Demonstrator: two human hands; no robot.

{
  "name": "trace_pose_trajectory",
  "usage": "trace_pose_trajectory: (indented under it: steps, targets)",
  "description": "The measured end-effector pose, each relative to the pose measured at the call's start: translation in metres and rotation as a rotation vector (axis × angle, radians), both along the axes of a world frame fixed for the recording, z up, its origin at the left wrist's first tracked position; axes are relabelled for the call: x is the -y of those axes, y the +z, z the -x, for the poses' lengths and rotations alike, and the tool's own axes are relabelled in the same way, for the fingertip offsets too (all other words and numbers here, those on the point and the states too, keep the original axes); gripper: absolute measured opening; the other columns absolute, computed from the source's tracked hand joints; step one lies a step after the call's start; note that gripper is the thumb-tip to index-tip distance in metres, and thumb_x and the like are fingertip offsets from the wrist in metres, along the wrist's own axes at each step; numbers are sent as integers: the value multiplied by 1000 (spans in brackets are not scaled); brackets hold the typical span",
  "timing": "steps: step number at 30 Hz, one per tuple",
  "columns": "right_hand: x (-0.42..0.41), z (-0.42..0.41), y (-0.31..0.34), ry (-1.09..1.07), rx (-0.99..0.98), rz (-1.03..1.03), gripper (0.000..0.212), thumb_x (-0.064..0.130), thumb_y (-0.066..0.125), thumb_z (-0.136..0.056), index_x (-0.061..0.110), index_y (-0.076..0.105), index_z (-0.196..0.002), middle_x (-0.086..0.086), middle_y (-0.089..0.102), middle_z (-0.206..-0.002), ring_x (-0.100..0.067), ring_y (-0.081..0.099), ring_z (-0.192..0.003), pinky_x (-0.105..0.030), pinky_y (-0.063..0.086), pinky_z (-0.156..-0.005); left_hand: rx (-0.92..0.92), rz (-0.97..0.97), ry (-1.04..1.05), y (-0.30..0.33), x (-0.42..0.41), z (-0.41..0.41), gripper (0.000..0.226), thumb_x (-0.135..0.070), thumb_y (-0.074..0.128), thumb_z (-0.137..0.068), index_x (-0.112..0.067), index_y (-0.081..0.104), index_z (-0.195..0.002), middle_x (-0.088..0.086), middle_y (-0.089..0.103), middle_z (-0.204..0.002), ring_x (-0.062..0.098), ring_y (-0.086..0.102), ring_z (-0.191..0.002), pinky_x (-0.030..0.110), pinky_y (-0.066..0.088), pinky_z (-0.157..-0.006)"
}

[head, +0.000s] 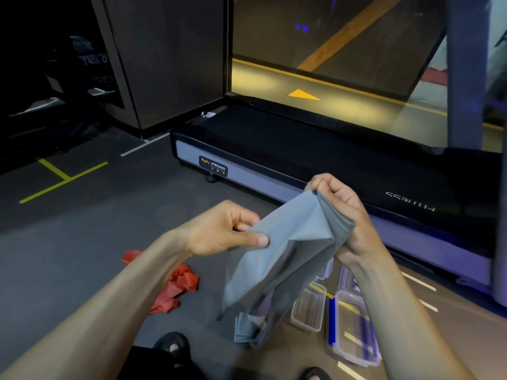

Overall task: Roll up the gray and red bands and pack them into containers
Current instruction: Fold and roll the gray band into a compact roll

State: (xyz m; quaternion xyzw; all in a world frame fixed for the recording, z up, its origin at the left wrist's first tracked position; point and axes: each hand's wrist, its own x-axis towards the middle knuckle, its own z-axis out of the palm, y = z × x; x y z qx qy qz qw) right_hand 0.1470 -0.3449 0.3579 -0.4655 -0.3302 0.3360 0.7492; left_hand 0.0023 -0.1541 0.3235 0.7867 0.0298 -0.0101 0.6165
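Observation:
I hold the gray band (282, 253) up in front of me with both hands. My left hand (227, 229) pinches its left top edge between thumb and fingers. My right hand (343, 215) grips its right top corner, fingers curled round the bunched fabric. The band hangs down loosely, its lower end crumpled near the floor. The red band (175, 286) lies in a crumpled heap on the floor, partly hidden behind my left forearm. Clear plastic containers (308, 311) sit on the floor at the lower right, one with a blue-clipped lid (354, 333).
A black treadmill (301, 149) with a grey side rail runs across the floor just beyond my hands. Its upright post (463, 69) rises at the right. My sandalled feet (171, 345) show at the bottom. Yellow and white lines mark the dark floor.

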Motion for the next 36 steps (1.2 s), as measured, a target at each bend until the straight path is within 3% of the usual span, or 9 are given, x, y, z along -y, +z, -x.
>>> trace_pose_trajectory:
  steps: [6, 9, 11, 16, 21, 24, 28, 33, 36]
  targets:
    - [2, -4, -2, -14, 19, 22, 13, 20, 56, -97, 15, 62, -87, -3, 54, -85, -13, 55, -70, -24, 49, -63, -10, 27, 7, -1, -1, 0, 44, -45, 79, -85, -2, 70, -85, 14, 41, -65, 39, 24, -59, 45, 18, -60]
    - [5, -10, -7, -3, 12, 46, 12, 20, 58, -96, 13, 62, -88, -3, 55, -87, -13, 56, -71, -23, 49, -62, 2, 91, -37, 4, -5, 3, 24, -38, 78, -88, -17, 75, -78, 0, 47, -58, 19, 36, -53, 27, 23, -55]
    - [5, -11, -12, 7, 92, 108, 10, 19, 59, -95, 12, 63, -88, -1, 59, -83, -10, 56, -70, -20, 48, -62, 45, 247, -103, 9, -8, 9, 19, -42, 80, -84, -25, 75, -78, -12, 61, -63, 0, 51, -56, 13, 37, -55]
    - [-6, 5, -23, 188, 436, 325, 9, 23, 61, -96, 21, 68, -90, 3, 58, -78, -13, 48, -73, -22, 38, -66, 130, 610, -230, 16, -8, 17, 28, -37, 82, -84, -12, 73, -92, 1, 72, -84, 9, 69, -73, 19, 54, -68]
    - [-17, 24, -30, 175, 207, 199, 11, 19, 60, -96, 20, 69, -90, 1, 61, -84, -11, 50, -78, -23, 40, -72, 195, 748, -233, 20, 2, 19, 29, -32, 82, -84, -5, 73, -92, 5, 72, -79, 11, 70, -67, 21, 56, -64]
    - [-20, 31, -30, 194, 8, 86, 9, 15, 58, -97, 13, 65, -91, -6, 69, -102, -16, 61, -88, -20, 48, -73, 221, 802, -325, 20, 2, 19, 20, -23, 72, -93, -4, 71, -96, 5, 75, -88, 12, 73, -77, 21, 57, -74]
    - [-19, 40, -14, 234, -185, -61, 11, 9, 48, -99, 6, 56, -91, -16, 67, -119, -12, 72, -86, -21, 55, -73, 203, 806, -408, 24, 4, 17, 15, -15, 60, -99, -4, 70, -99, 2, 75, -94, 9, 72, -85, 19, 55, -80]
    - [-24, 46, -11, 291, -92, -62, 11, 19, 54, -98, 14, 63, -92, -18, 63, -138, -31, 62, -122, -43, 51, -102, 92, 626, -251, 19, 1, 17, 23, -27, 76, -89, -5, 69, -90, 0, 74, -84, 8, 71, -76, 18, 54, -72]
    - [-27, 48, -11, 283, -55, -38, 10, 21, 57, -97, 13, 61, -93, -19, 60, -142, -34, 61, -124, -48, 48, -105, 93, 520, -220, 18, 1, 15, 17, -24, 74, -90, -9, 69, -84, -5, 72, -81, 4, 68, -75, 15, 52, -72]
